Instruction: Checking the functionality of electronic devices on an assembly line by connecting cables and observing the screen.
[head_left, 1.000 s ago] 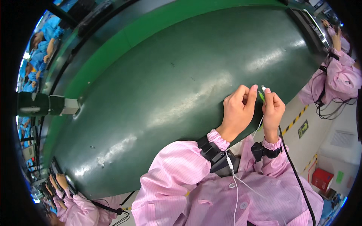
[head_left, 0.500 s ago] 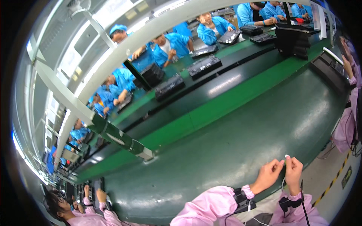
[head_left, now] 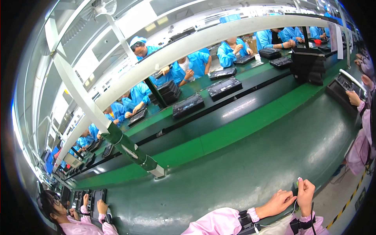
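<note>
My left hand (head_left: 277, 203) is over the near edge of the green table (head_left: 235, 168), its fingers stretched toward the right hand with nothing visible in them. Just right of it, my right hand (head_left: 306, 196) is raised, fingers curled and thumb up. A tiny white piece (head_left: 300, 179) shows at its thumb tip, with a hint of green beside it; what it is, I cannot make out. Both wrists carry black bands, and a thin white cable (head_left: 295, 204) passes between them.
A white post with a green base (head_left: 156, 171) stands on the table to the left. Beyond runs a line with black laptop-like units (head_left: 225, 87) and people in blue. People in pink work at my left (head_left: 80, 223) and right (head_left: 364, 129). A black tray (head_left: 342, 94) lies far right.
The view has tilted up, so everything sits lower. My left hand has gone from a pinch close to the right fingertips to stretched fingers lower down; the right hand stays curled.
</note>
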A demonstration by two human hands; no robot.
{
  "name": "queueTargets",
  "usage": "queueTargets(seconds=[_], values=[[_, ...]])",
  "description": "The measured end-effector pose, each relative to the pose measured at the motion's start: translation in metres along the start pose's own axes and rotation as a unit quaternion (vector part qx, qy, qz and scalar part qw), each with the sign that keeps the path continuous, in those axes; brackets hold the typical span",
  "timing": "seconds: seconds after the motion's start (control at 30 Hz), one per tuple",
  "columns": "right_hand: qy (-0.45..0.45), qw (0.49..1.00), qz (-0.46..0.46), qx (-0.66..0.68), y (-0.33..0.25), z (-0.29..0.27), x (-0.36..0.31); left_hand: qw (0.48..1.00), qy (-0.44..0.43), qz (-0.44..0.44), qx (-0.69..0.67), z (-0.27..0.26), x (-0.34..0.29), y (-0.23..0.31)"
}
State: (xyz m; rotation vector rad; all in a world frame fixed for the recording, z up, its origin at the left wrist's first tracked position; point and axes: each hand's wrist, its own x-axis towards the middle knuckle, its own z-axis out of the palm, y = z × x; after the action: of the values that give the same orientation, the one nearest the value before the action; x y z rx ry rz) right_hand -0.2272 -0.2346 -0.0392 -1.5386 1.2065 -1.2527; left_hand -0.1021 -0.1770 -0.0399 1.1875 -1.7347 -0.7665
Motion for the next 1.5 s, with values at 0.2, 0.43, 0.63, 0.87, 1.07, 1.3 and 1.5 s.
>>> queueTargets(seconds=[0.2, 0.43, 0.63, 0.87, 1.07, 1.3, 1.5], values=[[0.006, 1.000, -0.015, -0.002, 0.0002, -0.0004, 0.0023, 1.000, 0.001, 0.001, -0.007, 0.0001, 0.0040, -0.0023], [0.008, 1.000, -0.008, 0.013, -0.0011, -0.0008, -0.0030, 1.000, 0.003, 0.005, -0.014, 0.0005, 0.0007, -0.0002], [0.011, 1.000, 0.002, -0.001, 0.0008, -0.0007, -0.0018, 1.000, -0.022, 0.001, 0.003, -0.0040, 0.0024, -0.0005], [0.001, 1.000, -0.008, -0.021, -0.0028, -0.0004, 0.0002, 1.000, -0.022, 0.005, 0.008, -0.0052, 0.0036, -0.0025], [0.024, 0.999, -0.005, -0.022, -0.0014, 0.0005, -0.0004, 0.999, -0.037, -0.009, 0.014, -0.0053, 0.0028, -0.0040], [0.025, 0.999, -0.014, -0.034, 0.0005, 0.0005, -0.0041, 0.999, -0.022, -0.024, 0.013, -0.0058, -0.0005, 0.0000], [0.031, 0.999, -0.010, -0.024, 0.0035, 0.0005, -0.0038, 1.000, -0.015, -0.014, -0.003, -0.0020, 0.0005, -0.0055]])
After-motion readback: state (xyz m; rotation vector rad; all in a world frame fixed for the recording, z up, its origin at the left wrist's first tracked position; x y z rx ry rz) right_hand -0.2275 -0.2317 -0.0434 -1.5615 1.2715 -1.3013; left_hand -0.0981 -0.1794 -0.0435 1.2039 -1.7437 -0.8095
